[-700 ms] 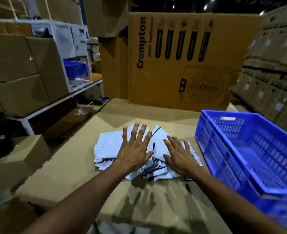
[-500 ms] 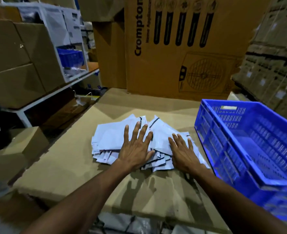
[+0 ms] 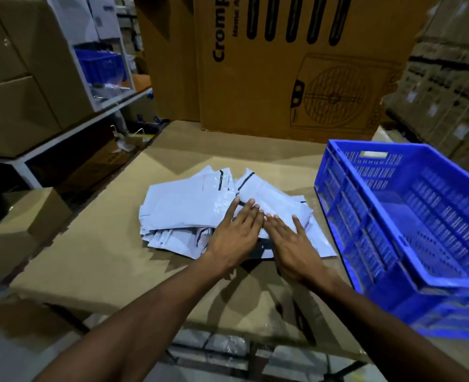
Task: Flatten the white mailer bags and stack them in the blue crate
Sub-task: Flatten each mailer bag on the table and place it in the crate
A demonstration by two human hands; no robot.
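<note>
— We see a dim warehouse; light falls from above and casts forked shadows of the forearms onto the brown cardboard counter [image 3: 95, 252].

— We note soft motion blur, edges bowed by the wide lens, and the blue plastic crate [image 3: 409, 274] glowing oversaturated.

A single wide-angle view from the person's head looks forward and down, close over a cardboard worktop [image 3: 90, 244] filling the frame's middle. Stacked boxes [image 3: 296, 78] rise across the top.
</note>
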